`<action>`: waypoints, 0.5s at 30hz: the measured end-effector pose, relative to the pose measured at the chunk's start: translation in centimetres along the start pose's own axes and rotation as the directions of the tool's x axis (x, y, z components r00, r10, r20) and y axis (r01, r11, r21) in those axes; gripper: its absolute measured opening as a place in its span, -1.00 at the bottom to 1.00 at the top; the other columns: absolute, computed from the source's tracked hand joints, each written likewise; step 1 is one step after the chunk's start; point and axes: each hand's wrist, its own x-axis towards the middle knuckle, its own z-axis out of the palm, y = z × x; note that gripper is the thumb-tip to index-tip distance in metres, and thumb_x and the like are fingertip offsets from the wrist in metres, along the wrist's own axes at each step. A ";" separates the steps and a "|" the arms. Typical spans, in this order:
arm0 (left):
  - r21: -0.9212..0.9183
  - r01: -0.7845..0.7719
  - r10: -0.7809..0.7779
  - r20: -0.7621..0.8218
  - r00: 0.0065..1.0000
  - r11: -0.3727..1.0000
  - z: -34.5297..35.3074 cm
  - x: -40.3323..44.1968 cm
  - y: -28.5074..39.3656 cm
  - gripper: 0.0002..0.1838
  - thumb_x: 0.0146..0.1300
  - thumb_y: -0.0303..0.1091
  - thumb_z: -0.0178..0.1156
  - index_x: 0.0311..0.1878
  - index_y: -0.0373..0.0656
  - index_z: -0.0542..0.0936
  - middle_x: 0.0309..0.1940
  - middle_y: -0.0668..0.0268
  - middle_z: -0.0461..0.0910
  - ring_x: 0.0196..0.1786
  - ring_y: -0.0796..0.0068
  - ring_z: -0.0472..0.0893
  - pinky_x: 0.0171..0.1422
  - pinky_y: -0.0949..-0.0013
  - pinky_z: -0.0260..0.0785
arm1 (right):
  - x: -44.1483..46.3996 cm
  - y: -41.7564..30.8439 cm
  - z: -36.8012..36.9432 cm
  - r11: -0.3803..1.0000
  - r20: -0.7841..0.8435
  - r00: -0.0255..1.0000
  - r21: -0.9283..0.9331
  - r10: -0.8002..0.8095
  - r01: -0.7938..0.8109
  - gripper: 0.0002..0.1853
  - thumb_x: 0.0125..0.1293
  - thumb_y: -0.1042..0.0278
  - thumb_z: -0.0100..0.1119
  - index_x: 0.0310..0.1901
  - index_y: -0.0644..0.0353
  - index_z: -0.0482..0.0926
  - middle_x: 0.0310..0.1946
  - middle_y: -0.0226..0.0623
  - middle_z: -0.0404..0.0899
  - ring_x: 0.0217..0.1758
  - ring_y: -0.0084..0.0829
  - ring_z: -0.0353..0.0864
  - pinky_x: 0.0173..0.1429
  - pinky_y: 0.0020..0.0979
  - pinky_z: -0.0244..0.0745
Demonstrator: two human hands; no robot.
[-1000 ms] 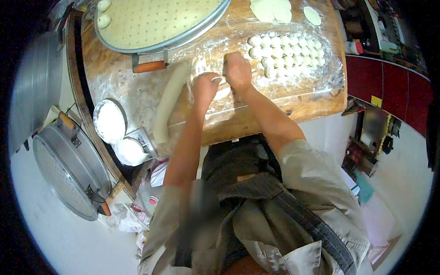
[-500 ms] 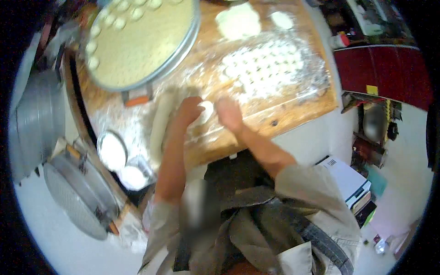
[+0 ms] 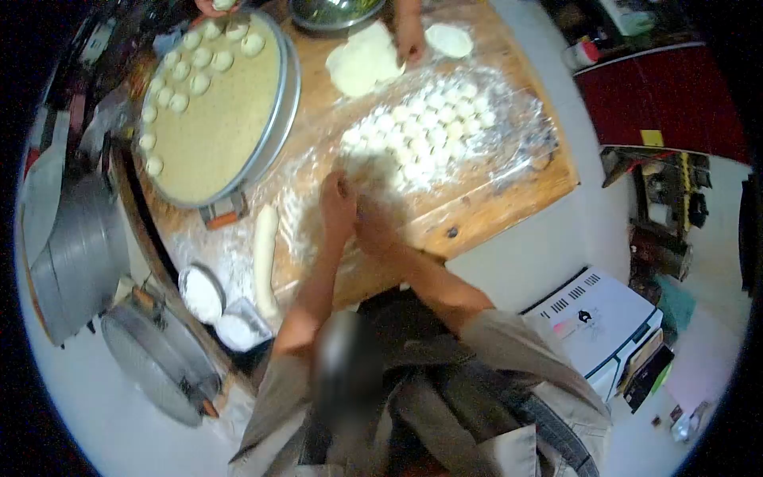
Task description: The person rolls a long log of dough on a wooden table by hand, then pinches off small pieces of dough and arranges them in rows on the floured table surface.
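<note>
Over the near part of the floury wooden table (image 3: pixel 485 211), my left hand (image 3: pixel 340 208) has its fingers curled in; anything inside them is hidden. My right hand (image 3: pixel 377 230) is close against it on the right, dark and blurred, its fingers not distinguishable. Just beyond them lies a cluster of small dough pieces (image 3: pixel 421 127), dusted with flour. To the left of my hands rests a long dough roll (image 3: pixel 265 258). The white dough disc seen earlier between my hands does not show now.
A large round tray (image 3: pixel 218 135) holds several stuffed buns. Another person's hand (image 3: pixel 410 44) is beside a flat dough sheet (image 3: pixel 362 63) and a dough round (image 3: pixel 449 40); a hand (image 3: pixel 213 8) holds a bun above the tray. Flour bowl (image 3: pixel 200 292) stands left; metal bowl (image 3: pixel 334 14) at back.
My hands have come together, and the white disc between them is out of sight. The camera view has shifted. Another person's hands and more buns on the tray now show at the far side.
</note>
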 end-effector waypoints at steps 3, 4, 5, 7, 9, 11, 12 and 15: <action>0.117 0.066 -0.071 0.035 0.997 0.991 -2.3 -0.4 1.6 -0.53 0.18 -0.43 0.23 0.21 -0.10 0.50 0.01 -0.01 0.56 0.07 -0.06 0.58 0.14 0.02 0.43 | 2.2 0.5 -2.8 0.918 -0.049 0.998 0.395 0.047 -0.024 -0.56 0.37 0.23 0.05 0.21 0.29 0.48 0.14 0.08 0.53 0.22 0.09 0.47 0.27 0.04 0.33; 0.123 0.078 -0.082 0.031 0.996 0.989 -1.9 0.0 1.4 -0.53 0.18 -0.43 0.23 0.21 -0.10 0.50 0.01 -0.01 0.56 0.07 -0.06 0.58 0.14 0.02 0.43 | 2.7 0.8 -3.7 0.862 -0.060 0.996 0.506 0.070 -0.030 -0.56 0.37 0.23 0.05 0.21 0.28 0.48 0.13 0.11 0.52 0.19 0.13 0.48 0.25 0.05 0.35; 0.158 -0.036 0.029 0.046 0.999 0.987 -1.1 1.0 1.4 -0.49 0.17 -0.41 0.25 0.23 -0.08 0.47 0.01 -0.02 0.55 0.07 -0.07 0.57 0.15 0.00 0.44 | 2.7 1.1 -3.9 0.794 -0.068 0.993 0.606 0.096 -0.035 -0.56 0.37 0.23 0.06 0.21 0.27 0.47 0.12 0.14 0.52 0.17 0.16 0.49 0.24 0.07 0.36; 0.187 -0.145 0.137 0.056 0.989 0.972 0.4 3.1 1.6 -0.46 0.16 -0.39 0.27 0.25 -0.07 0.45 0.00 -0.03 0.54 0.07 -0.07 0.57 0.16 -0.03 0.44 | 0.9 1.5 -0.3 0.908 -0.182 0.983 0.414 0.010 0.068 -0.56 0.38 0.23 0.05 0.22 0.26 0.47 0.13 0.12 0.51 0.19 0.14 0.48 0.24 0.07 0.35; 0.435 -0.296 0.227 0.205 0.952 0.850 1.6 5.0 2.2 -0.42 0.16 -0.33 0.29 0.29 -0.03 0.44 -0.02 -0.03 0.54 0.10 -0.11 0.56 0.21 -0.06 0.44 | 0.4 2.0 1.9 0.969 -0.278 0.955 0.187 -0.107 0.163 -0.56 0.38 0.24 0.05 0.22 0.26 0.46 0.15 0.10 0.50 0.22 0.12 0.47 0.25 0.07 0.34; 0.445 -0.220 0.105 0.269 0.957 0.868 1.2 6.2 4.7 -0.42 0.16 -0.27 0.30 0.29 -0.01 0.45 0.02 -0.04 0.54 0.11 -0.13 0.56 0.21 -0.06 0.45 | 0.8 2.3 1.6 0.955 -0.336 0.932 0.207 -0.136 0.214 -0.57 0.38 0.26 0.05 0.22 0.26 0.46 0.18 0.04 0.49 0.24 0.09 0.47 0.26 0.09 0.33; 0.462 -0.148 -0.018 0.337 0.941 0.874 0.7 6.3 5.6 -0.42 0.16 -0.21 0.31 0.28 0.01 0.46 0.05 -0.05 0.55 0.12 -0.14 0.56 0.22 -0.05 0.45 | 0.6 2.1 0.8 0.952 -0.329 0.932 0.205 -0.151 0.227 -0.57 0.38 0.26 0.05 0.22 0.26 0.46 0.18 0.04 0.49 0.24 0.09 0.47 0.26 0.09 0.33; 0.451 -0.149 0.006 0.303 0.953 0.880 1.0 4.9 0.8 -0.45 0.17 -0.09 0.31 0.21 -0.02 0.48 0.12 -0.08 0.52 0.18 -0.18 0.51 0.30 -0.09 0.39 | 1.9 0.8 -4.6 0.896 -0.037 0.999 0.444 -0.005 0.021 -0.57 0.40 0.28 0.04 0.24 0.27 0.44 0.14 0.02 0.53 0.19 0.08 0.51 0.25 0.08 0.36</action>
